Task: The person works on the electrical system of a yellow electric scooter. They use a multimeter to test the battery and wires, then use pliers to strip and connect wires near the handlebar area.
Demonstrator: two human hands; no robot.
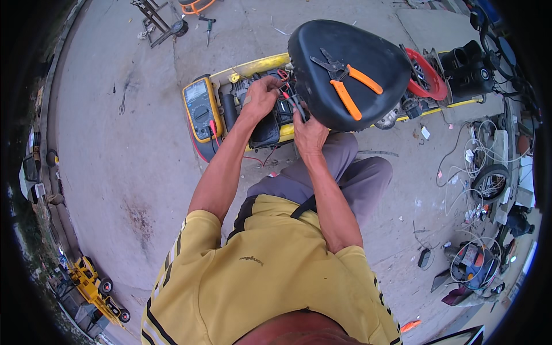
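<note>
Multimeter (200,109) in a yellow case is stood at the left end of the yellow-edged vehicle body (260,65); its display is faced upward, presumably so that it can be read from above. Red and black leads (213,127) are plugged into its lower end, with slack hanging beside the body, which probably allows free reach. What appears to be a dark probe (298,107) is gripped by the right hand (310,136), its fingers narrowed just beside the seat edge. The left hand (262,99) is bent over red wiring (283,74), fingertips drawn close; whether a wire is pinched cannot be told. Orange-handled wire strippers (347,75) are laid on the black seat (368,46), jaws parted, likely to be kept handy
</note>
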